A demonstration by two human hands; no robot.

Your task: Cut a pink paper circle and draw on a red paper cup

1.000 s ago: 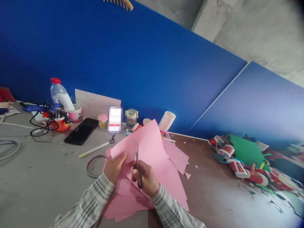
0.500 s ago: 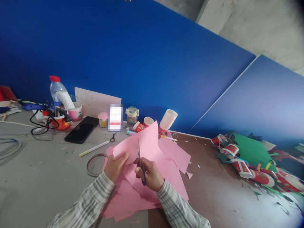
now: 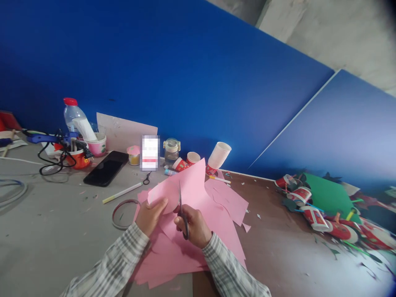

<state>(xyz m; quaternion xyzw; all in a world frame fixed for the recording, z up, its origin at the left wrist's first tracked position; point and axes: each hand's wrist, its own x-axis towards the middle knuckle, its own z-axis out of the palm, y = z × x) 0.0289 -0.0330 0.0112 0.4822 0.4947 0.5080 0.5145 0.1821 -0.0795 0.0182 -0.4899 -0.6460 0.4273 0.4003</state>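
My left hand [image 3: 150, 216] pinches the left part of a pink paper sheet [image 3: 193, 185] held up off the table. My right hand [image 3: 193, 226] grips black-handled scissors [image 3: 182, 212], whose blades point up into the sheet. More pink sheets [image 3: 173, 258] lie stacked flat under both hands. Both sleeves are grey plaid.
A black phone [image 3: 107, 168], a yellow pen [image 3: 122, 193], small scissors [image 3: 146, 178] and a wire ring [image 3: 125, 213] lie to the left. A water bottle [image 3: 72, 117], glue gun [image 3: 46, 138], cups [image 3: 219, 155] and a jar [image 3: 171, 150] line the blue wall. Green paper [image 3: 328, 198] and red cups [image 3: 309, 214] lie at right.
The cut part of the sheet has curled down over my left hand. The scissors have moved a little further up into the paper. The view has shifted slightly.
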